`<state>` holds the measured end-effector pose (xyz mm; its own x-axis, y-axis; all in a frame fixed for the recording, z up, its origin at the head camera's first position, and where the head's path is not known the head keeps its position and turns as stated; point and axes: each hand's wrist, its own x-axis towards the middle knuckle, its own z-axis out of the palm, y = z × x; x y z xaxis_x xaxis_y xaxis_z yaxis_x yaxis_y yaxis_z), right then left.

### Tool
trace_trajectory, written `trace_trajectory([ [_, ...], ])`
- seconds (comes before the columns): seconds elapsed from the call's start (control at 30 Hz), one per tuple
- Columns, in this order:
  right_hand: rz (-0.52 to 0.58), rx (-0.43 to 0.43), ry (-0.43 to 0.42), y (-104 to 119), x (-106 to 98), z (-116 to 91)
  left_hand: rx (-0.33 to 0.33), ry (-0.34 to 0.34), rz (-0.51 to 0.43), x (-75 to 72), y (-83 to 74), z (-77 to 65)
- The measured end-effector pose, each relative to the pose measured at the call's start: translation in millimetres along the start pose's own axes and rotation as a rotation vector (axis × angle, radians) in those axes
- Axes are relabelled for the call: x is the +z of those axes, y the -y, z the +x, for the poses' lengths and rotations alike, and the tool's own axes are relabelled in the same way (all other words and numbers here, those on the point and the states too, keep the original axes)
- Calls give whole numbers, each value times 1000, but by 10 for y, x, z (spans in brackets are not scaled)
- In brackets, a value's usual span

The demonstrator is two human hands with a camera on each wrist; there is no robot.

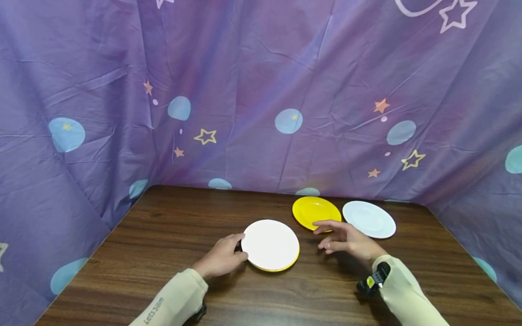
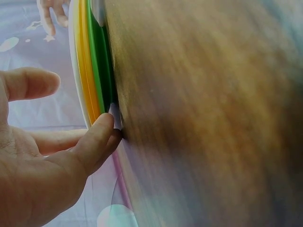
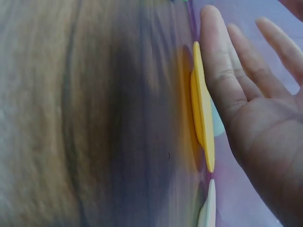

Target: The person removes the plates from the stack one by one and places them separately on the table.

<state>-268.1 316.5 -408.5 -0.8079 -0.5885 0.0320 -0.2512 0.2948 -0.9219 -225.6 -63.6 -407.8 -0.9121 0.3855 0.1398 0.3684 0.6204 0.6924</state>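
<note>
A stack of plates has a white plate [image 1: 270, 244] on top, with yellow edges [image 2: 84, 61] and a green plate [image 2: 100, 61] beneath it in the left wrist view. At its left side is my left hand [image 1: 223, 256], fingertips at the rim and low against the green edge, fingers loosely extended. My right hand [image 1: 346, 240] hovers above the table, fingers spread and holding nothing. Its fingertips overlap the near rim of a separate yellow plate [image 1: 316, 210] in the head view. Right of that lies another white plate [image 1: 369, 219].
The wooden table [image 1: 175, 217] carries the stack and the two separate plates. A purple curtain [image 1: 244, 81] with stars and dots hangs behind the table and along both sides. The two separate plates lie near the back edge, on the right half.
</note>
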Motion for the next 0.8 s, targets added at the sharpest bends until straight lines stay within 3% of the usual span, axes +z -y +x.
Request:
trace_trajectory([
  [0.47, -12, -30, -19, 29, 186, 88, -15, -12, -16, 15, -3, 10],
  [0.8, -1, -4, -24, 62, 287, 166, 1, -9, -7, 4, -12, 13],
])
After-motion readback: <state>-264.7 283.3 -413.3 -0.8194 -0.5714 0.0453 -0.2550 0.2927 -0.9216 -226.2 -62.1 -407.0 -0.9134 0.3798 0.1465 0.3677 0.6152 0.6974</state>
